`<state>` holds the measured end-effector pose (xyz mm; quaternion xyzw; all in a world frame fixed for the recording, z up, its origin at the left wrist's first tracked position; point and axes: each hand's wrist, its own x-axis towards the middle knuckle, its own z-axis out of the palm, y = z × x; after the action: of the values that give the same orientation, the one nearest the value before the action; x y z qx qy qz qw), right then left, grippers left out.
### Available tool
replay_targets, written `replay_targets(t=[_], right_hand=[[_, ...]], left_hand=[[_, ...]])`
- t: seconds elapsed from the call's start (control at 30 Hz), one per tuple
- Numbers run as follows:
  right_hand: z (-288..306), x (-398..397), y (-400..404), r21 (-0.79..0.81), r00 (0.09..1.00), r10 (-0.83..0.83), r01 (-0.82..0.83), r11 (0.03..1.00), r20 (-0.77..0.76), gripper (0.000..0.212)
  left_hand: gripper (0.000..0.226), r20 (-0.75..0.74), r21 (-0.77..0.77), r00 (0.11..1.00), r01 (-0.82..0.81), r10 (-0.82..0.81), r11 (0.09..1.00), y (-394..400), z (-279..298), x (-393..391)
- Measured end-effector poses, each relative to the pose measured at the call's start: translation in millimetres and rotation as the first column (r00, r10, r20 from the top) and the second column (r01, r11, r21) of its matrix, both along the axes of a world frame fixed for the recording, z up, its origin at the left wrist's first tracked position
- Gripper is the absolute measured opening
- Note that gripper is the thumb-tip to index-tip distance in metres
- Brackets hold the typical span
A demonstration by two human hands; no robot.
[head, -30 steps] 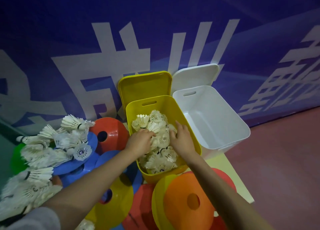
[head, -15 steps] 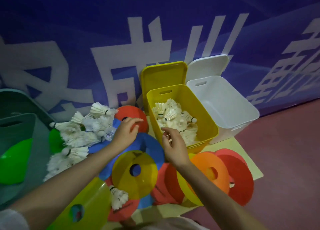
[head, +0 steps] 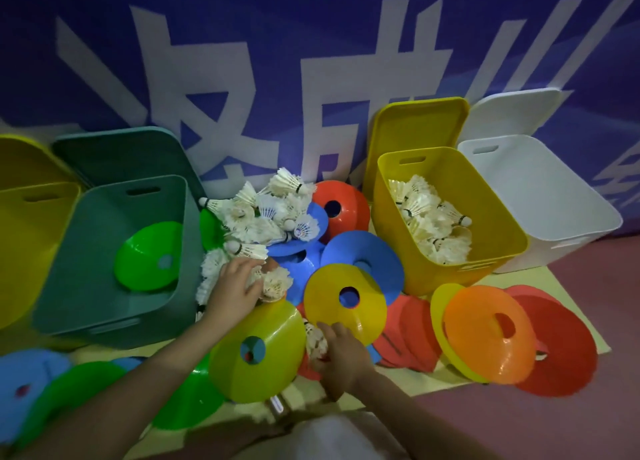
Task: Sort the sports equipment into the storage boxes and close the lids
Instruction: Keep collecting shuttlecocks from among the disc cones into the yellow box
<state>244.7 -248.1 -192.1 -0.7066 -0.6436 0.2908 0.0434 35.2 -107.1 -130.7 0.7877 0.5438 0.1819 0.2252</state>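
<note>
A heap of white shuttlecocks [head: 266, 213] lies on the floor among coloured disc cones. My left hand [head: 235, 291] grips a bunch of shuttlecocks [head: 275, 283] at the near edge of the heap. My right hand [head: 341, 350] curls round a single shuttlecock [head: 316, 342] lying between a lime-yellow cone [head: 258, 350] and a yellow cone [head: 346, 298]. A yellow box [head: 491, 217] at the right holds several shuttlecocks, its lid leaning on the wall behind. A green box [head: 90, 286] at the left holds a green cone [head: 149, 255].
An empty white box [head: 554, 196] stands right of the yellow one. Another yellow box [head: 24, 238] is at the far left. Orange [head: 491, 331], red [head: 568, 348] and blue [head: 363, 258] cones lie scattered on a pale mat. A blue banner wall closes the back.
Both hands left the yellow box and moved left and down to the floor pile. The left hand now grips shuttlecocks there; the right reaches one between the cones. The view swung left.
</note>
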Motion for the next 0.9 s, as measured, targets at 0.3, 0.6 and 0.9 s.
replay_targets(t=[0.3, 0.6, 0.9], right_hand=[[-24.6, -24.2, -3.6, 0.193, 0.962, -0.07, 0.019, 0.981, 0.264, 0.086], [-14.4, -10.0, -5.4, 0.251, 0.975, -0.219, 0.218, 0.943, -0.022, 0.07], [60.6, 56.1, 4.3, 0.322, 0.776, -0.28, 0.52, 0.791, -0.565, 0.063]], left_hand=[[0.071, -0.199, -0.068, 0.961, 0.185, -0.195, 0.98, -8.0, -7.2, 11.0], [0.065, -0.228, -0.003, 0.95, 0.217, -0.212, 0.976, 9.5, -15.2, 23.9], [0.056, 0.286, -0.014, 0.952, 0.115, -0.107, 0.993, 15.6, 38.9, 73.8]])
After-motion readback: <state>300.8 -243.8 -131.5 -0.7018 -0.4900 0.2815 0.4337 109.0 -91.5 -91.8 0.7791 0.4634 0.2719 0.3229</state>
